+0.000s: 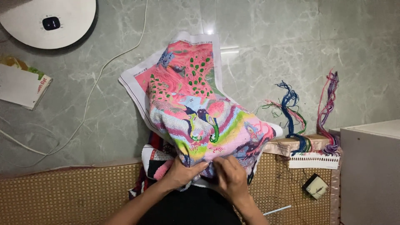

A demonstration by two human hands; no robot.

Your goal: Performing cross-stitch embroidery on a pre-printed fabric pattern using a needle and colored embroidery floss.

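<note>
Bare marble floor (291,37) beyond; left hand (183,173) and right hand (231,177) both pinching embroidered cloth's (200,112) near edge.

1. The left hand (182,172) grips the near edge of a large, brightly coloured cross-stitch cloth (196,112) of pink, green and white, fingers curled into the fabric.
2. The right hand (230,177) pinches the same edge just beside the left hand, fingertips pressed to the cloth.
3. Beyond both hands the cloth drapes away over a grey-green marble floor (271,46).
4. Right of the right hand, bundles of blue, green and pink embroidery thread (291,112) hang over a white toothed thread holder (314,160).
5. Beneath the forearms lies a woven tan mat (62,196).
</note>
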